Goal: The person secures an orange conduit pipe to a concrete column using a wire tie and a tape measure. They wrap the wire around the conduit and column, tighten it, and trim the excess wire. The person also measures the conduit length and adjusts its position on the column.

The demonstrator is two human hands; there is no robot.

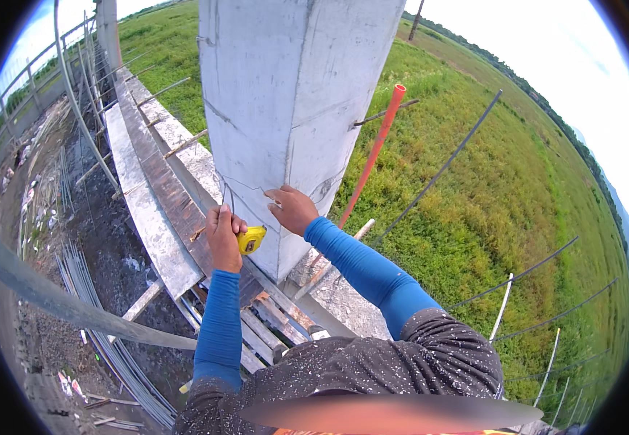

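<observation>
A yellow tape measure point(252, 240) is held against the palm side of my left hand point(224, 233), whose fingers are closed. Thin dark wire point(228, 190) rises in a bent loop from this hand's fingertips. My right hand point(296, 210) is at the front of a grey concrete column point(253, 94), fingers bent toward its corner. A fine strand of the wire runs across the column face to its fingertips, which appear to pinch it. Blue sleeves cover both forearms.
An orange pipe point(376, 152) stands right of the column, with several rebar rods point(445, 163) slanting over the grass. Planks point(156, 225) run along the wall at left, above a muddy drop with bundled bars point(111, 355). A curved grey pipe point(75, 308) crosses the lower left.
</observation>
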